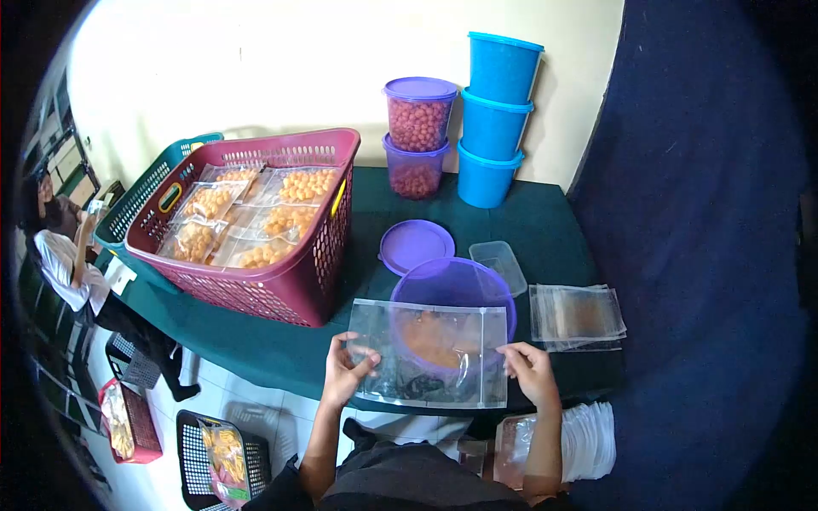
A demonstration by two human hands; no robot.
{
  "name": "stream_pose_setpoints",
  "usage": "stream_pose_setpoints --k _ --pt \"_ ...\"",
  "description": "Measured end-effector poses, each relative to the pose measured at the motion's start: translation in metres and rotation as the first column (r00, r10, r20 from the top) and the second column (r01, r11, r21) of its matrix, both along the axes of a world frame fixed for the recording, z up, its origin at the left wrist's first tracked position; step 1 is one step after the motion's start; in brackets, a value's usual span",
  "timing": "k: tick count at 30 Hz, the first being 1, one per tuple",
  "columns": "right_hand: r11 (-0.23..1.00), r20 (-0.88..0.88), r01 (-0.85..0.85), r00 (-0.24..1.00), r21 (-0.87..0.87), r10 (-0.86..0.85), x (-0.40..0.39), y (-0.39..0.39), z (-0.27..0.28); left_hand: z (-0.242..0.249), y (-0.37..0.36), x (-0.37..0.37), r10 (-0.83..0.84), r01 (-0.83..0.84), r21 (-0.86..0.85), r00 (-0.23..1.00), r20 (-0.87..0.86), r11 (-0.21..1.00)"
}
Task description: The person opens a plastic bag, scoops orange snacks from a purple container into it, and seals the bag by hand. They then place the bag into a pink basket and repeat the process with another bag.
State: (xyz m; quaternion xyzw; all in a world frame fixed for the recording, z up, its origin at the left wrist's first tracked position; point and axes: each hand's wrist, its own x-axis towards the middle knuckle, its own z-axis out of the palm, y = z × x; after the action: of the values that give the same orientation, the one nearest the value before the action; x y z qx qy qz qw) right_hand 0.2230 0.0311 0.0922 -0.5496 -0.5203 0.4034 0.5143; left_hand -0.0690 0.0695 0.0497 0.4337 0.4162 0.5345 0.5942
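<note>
A clear, flat zip-lock bag (379,387) is stretched between my hands in front of me. My left hand (351,368) pinches its left side, and my right hand (530,375) grips its right side near the zip strip. No contents show inside the bag. Through the film I see an open purple tub (456,281) on the table, with orange pieces low inside it. Beyond the tub lies a round purple lid (417,247). A small clear plastic box (503,268) rests beside the tub's far right rim. Right of it is a pile of clear bags (577,315).
A maroon basket (247,285) of bagged orange snacks stands on the left of the green-covered table, before a teal basket (158,183). Purple-lidded tubs (417,123) and blue tubs (497,123) are stacked behind. Baskets stand on the floor; another person (72,264) is far left.
</note>
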Motion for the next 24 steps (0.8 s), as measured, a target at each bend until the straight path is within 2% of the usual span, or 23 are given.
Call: stream_pose_setpoints --k 2,3,4,5,6,7,8,10,12,14,15,16,18,19,22,23,24 --pt "0.981 -0.239 -0.145 0.965 -0.131 0.111 0.003 0.002 0.006 0.009 -0.002 -0.002 0.063 -0.055 0.132 0.996 -0.055 0.990" --pt "0.971 -0.262 -0.117 0.963 -0.210 0.059 0.001 0.002 0.010 0.015 -0.004 -0.005 0.054 -0.049 0.147 0.998 -0.026 0.988" --pt "0.970 -0.267 -0.120 0.962 -0.212 0.061 -0.004 0.001 0.012 0.021 -0.006 -0.009 0.056 -0.051 0.145 0.998 -0.032 0.988" --pt "0.984 -0.032 -0.097 0.995 -0.152 0.093 -0.010 0.001 0.012 0.028 -0.007 -0.014 -0.035 0.044 0.150 0.998 -0.060 0.988" --pt "0.993 0.207 -0.088 0.973 -0.085 0.104 -0.016 0.000 0.014 0.036 -0.009 -0.020 -0.127 0.139 0.154 0.988 -0.087 0.978" --pt "0.989 0.276 -0.072 0.955 -0.128 0.105 -0.022 0.000 0.021 0.047 -0.011 -0.027 -0.278 0.279 0.112 0.960 -0.032 0.954" --pt "0.989 0.271 -0.069 0.957 -0.131 0.103 -0.028 -0.001 0.025 0.054 -0.011 -0.034 -0.281 0.283 0.106 0.959 -0.035 0.953" --pt "0.995 0.254 -0.086 0.963 -0.040 0.093 -0.040 0.000 0.031 0.064 -0.010 -0.048 -0.509 0.510 -0.001 0.859 -0.050 0.860" --pt "0.995 0.242 -0.094 0.965 -0.047 0.102 -0.049 0.002 0.039 0.069 -0.007 -0.059 -0.532 0.535 0.016 0.842 -0.091 0.845" --pt "0.980 0.067 -0.167 0.985 0.105 0.161 -0.058 0.006 0.041 0.071 -0.005 -0.070 -0.442 0.437 -0.063 0.890 -0.116 0.897" --pt "0.960 0.061 -0.270 0.962 0.070 0.266 -0.058 0.007 0.045 0.067 -0.002 -0.076 -0.408 0.401 -0.078 0.907 -0.110 0.913" --pt "0.962 0.056 -0.265 0.963 0.064 0.262 -0.063 0.008 0.049 0.064 0.001 -0.085 -0.413 0.405 -0.086 0.904 -0.109 0.910" --pt "0.920 0.045 -0.382 0.924 0.084 0.380 -0.072 0.012 0.055 0.060 0.008 -0.102 -0.460 0.465 0.006 0.878 -0.133 0.886" --pt "0.923 0.043 -0.375 0.927 0.084 0.372 -0.076 0.015 0.057 0.061 0.011 -0.106 -0.455 0.470 0.061 0.874 -0.168 0.880" --pt "0.871 -0.303 -0.476 0.818 0.119 0.488 -0.086 0.019 0.062 0.074 0.016 -0.110 -0.497 0.502 0.015 0.860 -0.111 0.865" --pt "0.838 -0.314 -0.525 0.778 0.149 0.544 -0.083 0.023 0.061 0.069 0.022 -0.117 -0.585 0.586 0.000 0.810 -0.029 0.811" --pt "0.839 -0.312 -0.523 0.781 0.147 0.541 -0.085 0.024 0.063 0.063 0.026 -0.116 -0.588 0.588 0.001 0.808 -0.026 0.809"
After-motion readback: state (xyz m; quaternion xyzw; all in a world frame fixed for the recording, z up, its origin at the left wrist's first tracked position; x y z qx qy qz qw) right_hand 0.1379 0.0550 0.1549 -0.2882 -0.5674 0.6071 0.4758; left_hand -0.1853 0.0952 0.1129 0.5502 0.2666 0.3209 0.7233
